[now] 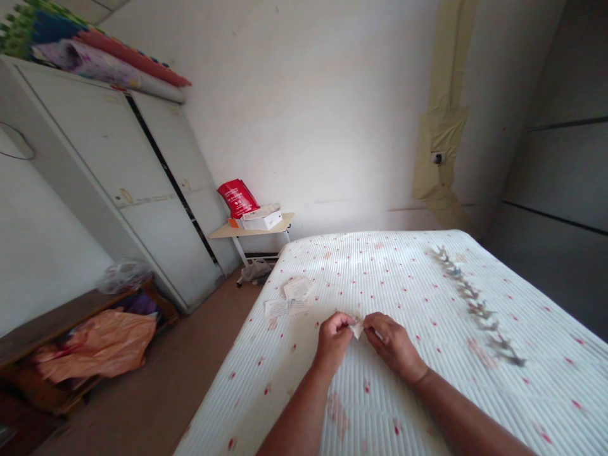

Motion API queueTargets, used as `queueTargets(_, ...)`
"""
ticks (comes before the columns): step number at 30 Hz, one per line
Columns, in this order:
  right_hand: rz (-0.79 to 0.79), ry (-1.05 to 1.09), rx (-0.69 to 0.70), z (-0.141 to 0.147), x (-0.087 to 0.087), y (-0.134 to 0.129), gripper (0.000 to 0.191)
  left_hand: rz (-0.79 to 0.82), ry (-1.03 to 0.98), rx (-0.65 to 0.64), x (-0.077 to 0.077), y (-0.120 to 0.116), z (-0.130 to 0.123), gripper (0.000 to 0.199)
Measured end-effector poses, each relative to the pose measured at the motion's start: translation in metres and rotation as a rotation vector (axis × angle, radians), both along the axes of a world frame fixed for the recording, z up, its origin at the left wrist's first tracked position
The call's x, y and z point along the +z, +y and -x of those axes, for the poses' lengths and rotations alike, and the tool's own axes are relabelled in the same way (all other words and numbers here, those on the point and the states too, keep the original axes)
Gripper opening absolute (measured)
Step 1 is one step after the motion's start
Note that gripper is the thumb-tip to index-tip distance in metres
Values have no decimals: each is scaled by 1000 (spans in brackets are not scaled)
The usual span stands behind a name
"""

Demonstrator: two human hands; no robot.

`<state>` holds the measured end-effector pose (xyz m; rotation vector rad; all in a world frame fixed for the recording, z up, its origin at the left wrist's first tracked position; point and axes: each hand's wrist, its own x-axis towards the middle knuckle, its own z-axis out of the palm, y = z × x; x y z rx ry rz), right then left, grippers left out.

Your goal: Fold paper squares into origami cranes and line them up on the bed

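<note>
Between my two hands, just above the mattress (380,386), is a small folded piece of pale paper (357,329). My left hand (336,335) pinches its left side, and my right hand (390,339) grips its right side with the fingers bent. Beyond my left hand, flat printed paper sheets (298,289) lie in a loose pile. Over to the right, a row of several small folded paper figures (477,305), which look like origami cranes, runs along the mattress. Details of the folds in my hands are too small to make out.
A small table (228,232) at the mattress's far left corner carries a red bag (238,198) and a white box (266,220). Left stands a grey cabinet (109,152) with rolled mats (118,69) on top. An orange plastic bag (102,345) lies on a low wooden shelf.
</note>
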<state>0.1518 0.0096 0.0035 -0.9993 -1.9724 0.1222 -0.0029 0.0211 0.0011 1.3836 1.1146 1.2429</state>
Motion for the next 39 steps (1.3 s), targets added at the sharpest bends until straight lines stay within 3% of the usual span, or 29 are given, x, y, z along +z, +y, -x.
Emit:
queueTargets(9,62,-2,10,-2,-7,2,15,24,-63,-52,11,-5,-2,7)
queueTargets(18,117,10,26,-2,-4,-1,16,31,-105,1,1,2,-3,13)
queueTargets(29,192,69,28,-3,2,-1,18,142,-185,-29,11,-5,-4,18)
queueTargets(39,245,170,39,-1,5,-5,16,61,-82,-6,3,-1,-5,11)
